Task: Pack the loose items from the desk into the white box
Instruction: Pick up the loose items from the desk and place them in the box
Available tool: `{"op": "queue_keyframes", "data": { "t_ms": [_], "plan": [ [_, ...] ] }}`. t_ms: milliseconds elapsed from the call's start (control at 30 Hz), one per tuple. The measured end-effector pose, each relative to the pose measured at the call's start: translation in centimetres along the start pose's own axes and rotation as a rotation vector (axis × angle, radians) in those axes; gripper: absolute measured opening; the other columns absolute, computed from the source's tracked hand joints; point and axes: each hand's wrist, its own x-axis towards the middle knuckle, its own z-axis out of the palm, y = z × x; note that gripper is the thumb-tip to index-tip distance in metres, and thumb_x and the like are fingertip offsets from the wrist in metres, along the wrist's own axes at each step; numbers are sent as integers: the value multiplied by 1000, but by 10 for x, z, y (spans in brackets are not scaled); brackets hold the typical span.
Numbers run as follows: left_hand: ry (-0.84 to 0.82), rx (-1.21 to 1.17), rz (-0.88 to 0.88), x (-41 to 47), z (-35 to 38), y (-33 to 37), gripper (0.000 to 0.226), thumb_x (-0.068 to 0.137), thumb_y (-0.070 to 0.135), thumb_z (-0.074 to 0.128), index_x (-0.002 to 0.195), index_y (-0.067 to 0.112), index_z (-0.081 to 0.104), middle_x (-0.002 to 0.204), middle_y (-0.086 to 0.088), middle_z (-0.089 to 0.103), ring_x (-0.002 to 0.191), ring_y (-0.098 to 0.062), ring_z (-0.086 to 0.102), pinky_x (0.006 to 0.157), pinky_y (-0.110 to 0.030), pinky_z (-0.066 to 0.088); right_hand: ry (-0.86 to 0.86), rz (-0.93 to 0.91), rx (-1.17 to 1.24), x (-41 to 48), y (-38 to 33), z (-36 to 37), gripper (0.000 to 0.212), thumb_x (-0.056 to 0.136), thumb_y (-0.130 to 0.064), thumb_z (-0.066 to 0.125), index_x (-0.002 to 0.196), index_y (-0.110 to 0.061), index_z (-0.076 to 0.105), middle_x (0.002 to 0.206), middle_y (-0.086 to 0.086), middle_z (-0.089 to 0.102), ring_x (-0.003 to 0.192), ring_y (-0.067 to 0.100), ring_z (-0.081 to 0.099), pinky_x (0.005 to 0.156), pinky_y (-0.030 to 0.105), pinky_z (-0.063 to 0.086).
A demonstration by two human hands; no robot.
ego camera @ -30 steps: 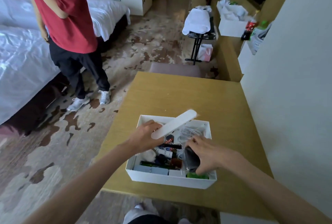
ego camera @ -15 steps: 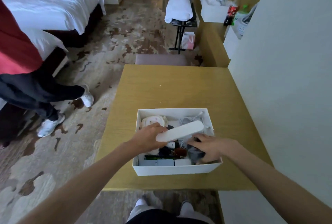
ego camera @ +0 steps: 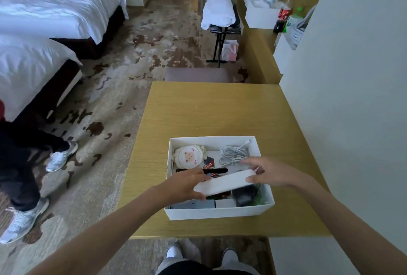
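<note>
The white box (ego camera: 217, 211) sits near the front edge of the yellow wooden desk (ego camera: 211, 109). Inside it lie a round pig-face pouch (ego camera: 188, 157), a coiled white cable (ego camera: 233, 154), a black pen-like stick (ego camera: 217, 171), a dark pouch (ego camera: 244, 195) and small boxes. A long white rounded case (ego camera: 224, 183) lies low across the box's contents. My left hand (ego camera: 187, 184) grips its left end. My right hand (ego camera: 267, 172) pinches its right end with thumb and fingers.
A wall runs along the desk's right side. A padded stool (ego camera: 198, 74) stands behind the desk. A person in dark trousers and white sneakers (ego camera: 60, 157) stands on the carpet at left, by two beds. A luggage rack (ego camera: 222, 30) with white cloth stands farther back.
The white case came down from tilted above the box to nearly flat on its contents. My right hand left the dark pouch and took the case's right end. The person stepped left.
</note>
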Motion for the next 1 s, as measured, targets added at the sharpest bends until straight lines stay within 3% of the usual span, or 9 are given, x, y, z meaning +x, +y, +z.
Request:
{"op": "queue_keyframes", "data": {
  "t_ms": [133,333,467,533,667,767,867,933,1000],
  "plan": [
    [-140,39,34,5,1,3,53,82,43,65,131,26,50,122,4,54,110,-13,51,83,-28,43,-27,-95,-307,8,-1,19,14,89,-26,64,102,-24,68,103,-11,61,87,-2,57,73,16,45],
    [-234,120,18,5,5,0,46,85,38,63,129,31,52,126,6,61,115,-14,54,94,-37,46,-115,-147,-491,16,-3,35,9,89,-27,60,92,-26,68,96,-11,65,84,4,58,79,29,52],
    [-291,128,-4,6,2,-1,45,87,34,62,130,31,50,126,6,60,116,-14,52,95,-35,46,-122,-201,-507,20,-3,31,10,88,-32,62,92,-25,68,93,-11,64,82,4,58,74,26,50],
    [-175,80,-33,4,-8,-3,41,87,35,62,126,33,53,121,9,62,111,-9,53,90,-28,46,-30,-198,-430,19,-2,23,9,87,-35,64,89,-27,67,91,-15,63,81,1,58,71,22,50],
    [312,-20,-131,2,-37,-18,40,85,28,65,124,27,55,123,3,60,104,-10,56,86,-29,51,327,-197,-89,15,2,3,9,90,-24,63,82,-27,66,83,-14,65,75,7,63,64,13,49],
    [391,133,-363,5,-48,-35,59,83,24,65,137,19,40,136,-3,45,119,-21,45,77,-32,51,577,-163,67,20,7,-2,8,93,-18,60,90,-22,66,90,-9,65,82,9,58,67,8,40],
    [306,200,-563,4,-43,-52,81,83,33,65,145,11,17,148,-11,26,130,-31,33,93,-44,48,723,35,52,30,15,3,28,93,-27,59,120,-18,58,118,5,56,111,19,52,91,29,41],
    [236,46,-675,3,-36,-62,87,87,36,59,148,9,3,149,-17,24,132,-38,33,101,-50,42,647,209,21,36,22,9,55,92,-32,59,139,-13,39,139,14,42,130,29,39,103,43,36],
    [164,-189,-742,5,-32,-66,81,93,35,49,148,8,-5,141,-23,40,126,-40,44,101,-52,40,482,342,54,43,29,13,68,94,-35,55,148,-9,23,151,15,32,136,33,35,106,50,34]
  ]
}}
